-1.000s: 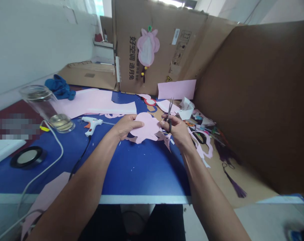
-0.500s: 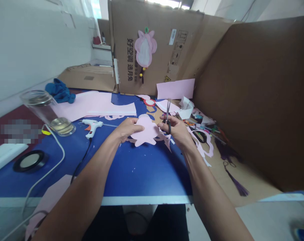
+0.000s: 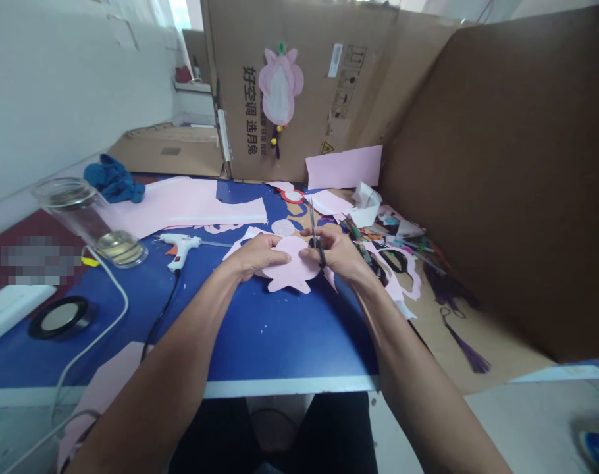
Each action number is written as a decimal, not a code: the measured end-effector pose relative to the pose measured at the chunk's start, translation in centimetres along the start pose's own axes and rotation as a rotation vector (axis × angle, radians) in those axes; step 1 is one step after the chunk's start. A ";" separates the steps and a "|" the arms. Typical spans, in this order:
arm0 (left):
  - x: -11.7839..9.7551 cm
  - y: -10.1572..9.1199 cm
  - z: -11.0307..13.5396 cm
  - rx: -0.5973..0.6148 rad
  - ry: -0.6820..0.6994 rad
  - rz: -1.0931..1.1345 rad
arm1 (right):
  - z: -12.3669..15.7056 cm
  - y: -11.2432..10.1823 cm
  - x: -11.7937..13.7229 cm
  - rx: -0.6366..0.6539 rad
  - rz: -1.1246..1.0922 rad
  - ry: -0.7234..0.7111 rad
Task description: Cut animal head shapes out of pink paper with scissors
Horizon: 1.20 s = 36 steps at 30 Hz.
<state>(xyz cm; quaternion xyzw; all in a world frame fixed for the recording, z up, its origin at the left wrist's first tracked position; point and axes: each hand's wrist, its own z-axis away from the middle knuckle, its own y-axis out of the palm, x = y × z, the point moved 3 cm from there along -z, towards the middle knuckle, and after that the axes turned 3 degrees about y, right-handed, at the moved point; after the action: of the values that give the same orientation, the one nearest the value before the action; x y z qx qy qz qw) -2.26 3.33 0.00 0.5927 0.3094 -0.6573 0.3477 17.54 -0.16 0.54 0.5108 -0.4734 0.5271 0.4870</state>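
A pink paper cutout [image 3: 294, 263] with a rounded body and two pointed lobes at its near end is held above the blue table [image 3: 289, 349]. My left hand [image 3: 257, 255] pinches it from the left, thumb on top. On the other side, my right hand [image 3: 336, 253] has its fingers around the black handles of scissors [image 3: 314, 227], whose blades point up and away from me. The right thumb and fingers are also at the cutout's right edge. Pink paper scraps lie beneath and beyond the hands.
A white glue gun [image 3: 180, 249], black tape roll [image 3: 62, 318] and glass cup [image 3: 92, 220] are at left. Large pink paper [image 3: 181, 207] lies behind them. Cardboard walls [image 3: 467, 164] stand at the back and right. A purple tassel [image 3: 465, 342] lies at right.
My right hand with the scissors has moved left, up to the cutout's right edge. The cutout has shifted slightly to the right and nearer. The camera view has tilted slightly.
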 end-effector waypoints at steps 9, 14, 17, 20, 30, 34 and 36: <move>0.2 0.8 -0.6 -0.134 -0.071 0.302 | -0.5 -1.7 0.2 -0.245 -0.101 -0.102; 0.2 1.6 -0.7 -0.125 -0.137 0.300 | -0.7 -2.8 0.3 -0.336 -0.134 -0.197; 0.6 2.0 -0.8 -0.121 -0.155 0.262 | -0.6 -2.8 0.4 -0.321 -0.133 -0.213; 1.0 2.3 -1.0 -0.135 -0.141 0.213 | -0.5 -2.6 0.5 -0.313 -0.122 -0.210; -0.9 -0.2 -0.8 -0.461 0.134 0.301 | 0.2 -1.5 1.2 -0.266 -0.007 -0.222; -1.9 -1.5 -0.1 -0.583 0.289 0.467 | 0.4 0.9 0.7 -0.143 0.055 -0.171; -2.2 -1.6 0.0 -0.603 0.325 0.541 | 0.4 2.3 0.1 -0.083 0.030 -0.141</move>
<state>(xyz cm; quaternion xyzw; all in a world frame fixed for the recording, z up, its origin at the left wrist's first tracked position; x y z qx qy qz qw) -3.46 4.39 2.17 0.6201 0.3720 -0.3208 0.6117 15.31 -0.70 0.67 0.5187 -0.5355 0.4770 0.4654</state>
